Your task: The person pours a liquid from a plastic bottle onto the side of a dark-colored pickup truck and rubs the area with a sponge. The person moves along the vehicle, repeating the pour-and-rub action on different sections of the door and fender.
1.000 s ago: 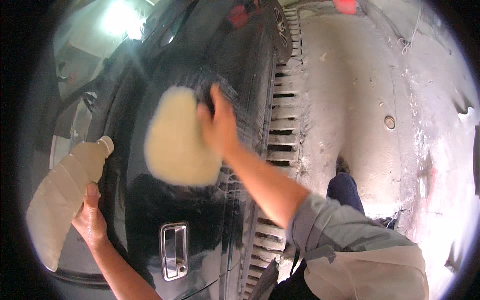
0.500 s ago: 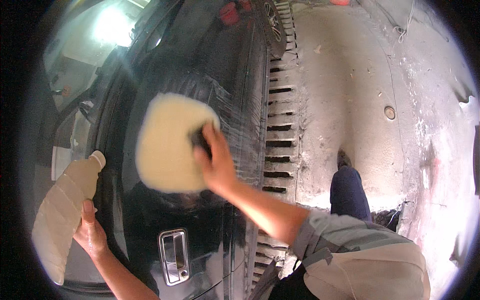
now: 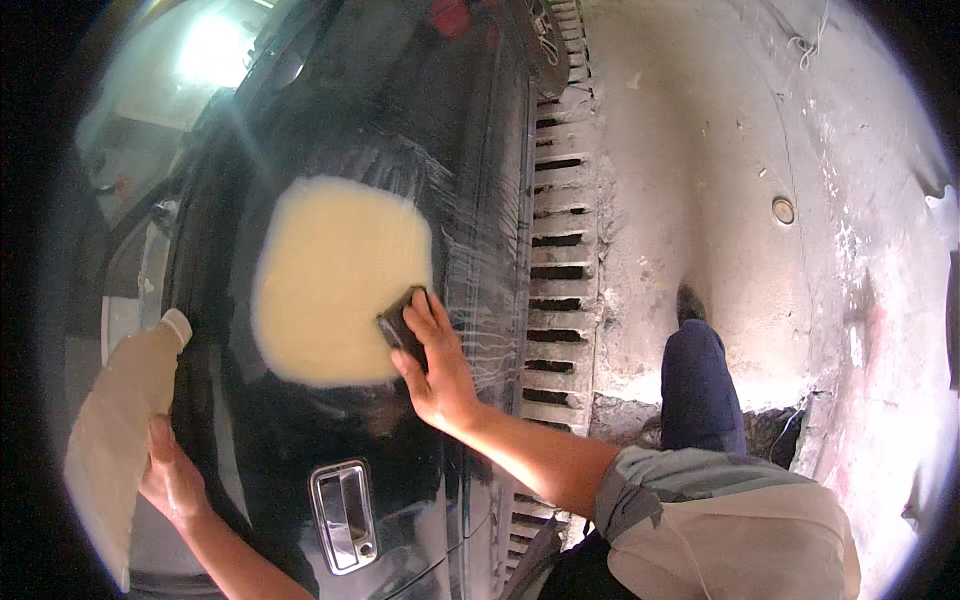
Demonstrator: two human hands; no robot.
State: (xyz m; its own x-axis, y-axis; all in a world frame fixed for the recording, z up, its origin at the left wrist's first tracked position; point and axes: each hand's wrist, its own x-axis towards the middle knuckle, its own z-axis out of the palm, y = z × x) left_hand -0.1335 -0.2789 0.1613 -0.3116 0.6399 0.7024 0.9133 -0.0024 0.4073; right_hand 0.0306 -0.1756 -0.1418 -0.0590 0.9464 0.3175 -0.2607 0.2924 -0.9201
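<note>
A dark car door (image 3: 300, 420) carries a smooth, cream-coloured patch of filler (image 3: 335, 270) with rounded corners. My right hand (image 3: 432, 365) grips a small dark sanding block (image 3: 403, 318) and presses it on the lower right edge of that patch. Its fingers lie over the block's right side, with the thumb at its lower edge. At the left, my left hand (image 3: 175, 475) is closed around a whitish plastic bottle (image 3: 115, 420), tilted with its pale cap up, beside the car window. The bottle's lower end runs out of view.
Below the patch sits a chrome door handle (image 3: 343, 515). A slotted floor grate (image 3: 557, 300) runs along the car, with a wheel (image 3: 545, 45) at the far end. Right of it lies stained concrete floor (image 3: 700, 150) with a round metal disc (image 3: 783, 210). My leg (image 3: 700, 390) stands there.
My right hand has moved the block downward along the right side of the patch. The bottle in my left hand has shifted slightly left and down in the picture.
</note>
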